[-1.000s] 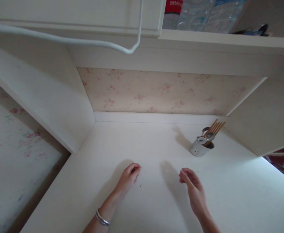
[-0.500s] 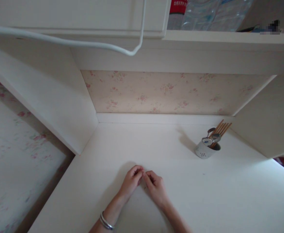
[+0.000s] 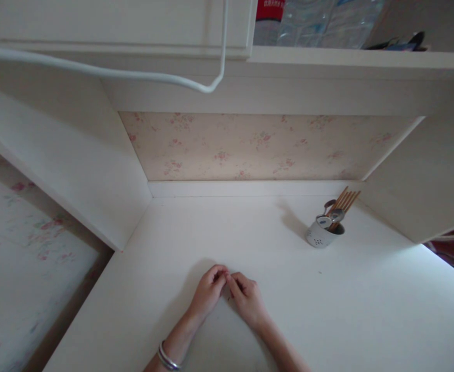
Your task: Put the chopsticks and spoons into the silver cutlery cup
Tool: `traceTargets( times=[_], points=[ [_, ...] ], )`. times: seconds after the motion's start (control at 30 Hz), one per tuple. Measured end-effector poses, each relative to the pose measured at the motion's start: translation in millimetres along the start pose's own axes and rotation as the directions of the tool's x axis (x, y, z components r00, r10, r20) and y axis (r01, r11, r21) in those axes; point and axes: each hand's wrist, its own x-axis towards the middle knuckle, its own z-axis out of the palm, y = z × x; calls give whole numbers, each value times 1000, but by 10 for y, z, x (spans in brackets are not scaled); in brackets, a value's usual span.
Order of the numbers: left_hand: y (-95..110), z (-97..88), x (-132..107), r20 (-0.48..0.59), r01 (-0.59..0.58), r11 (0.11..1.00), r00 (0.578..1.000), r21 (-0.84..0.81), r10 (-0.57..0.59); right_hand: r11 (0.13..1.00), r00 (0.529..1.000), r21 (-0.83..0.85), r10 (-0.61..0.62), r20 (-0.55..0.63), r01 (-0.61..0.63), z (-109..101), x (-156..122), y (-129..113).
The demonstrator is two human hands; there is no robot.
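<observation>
My left hand (image 3: 208, 290) and my right hand (image 3: 247, 297) meet fingertip to fingertip, low over the white desktop (image 3: 165, 243). Thumb and fingers are pinched together on both hands. Whatever lies between the fingertips is hidden or too small to name. A silver bangle (image 3: 167, 357) circles my left wrist. Farther back on the right stands a white perforated cup (image 3: 322, 236), leaning slightly in view. Wooden chopsticks (image 3: 347, 200) and metal spoons (image 3: 337, 215) stick up out of it.
White side panels (image 3: 106, 170) flank the desktop, and flowered wallpaper (image 3: 242, 147) covers the back. A shelf (image 3: 328, 56) overhead bears clear plastic bottles (image 3: 308, 23). A white cable (image 3: 141, 76) hangs across the upper left. A tiny dark speck (image 3: 320, 272) lies right of my hands.
The camera view has shifted slightly, so the cup and shelf appear a little farther left. Both hands keep almost the same pinched pose, fingertips together.
</observation>
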Motion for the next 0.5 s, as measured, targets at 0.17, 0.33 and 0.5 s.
traceTargets(
  times=[0.17,0.33,0.5],
  points=[
    [5,3,-8,-31,-7,1000,999,7,7,1000,1000,-14,-12,-8,12,1,-12,6],
    [-3,0,-5,-41,-31,999,999,17,32,1000,1000,-16,-8,-2,8,-1,-13,-3],
    [-2,0,-7,-37,-29,999,999,19,30,1000,1000,-16,-5,17,5,-15,-19,-33]
  ],
)
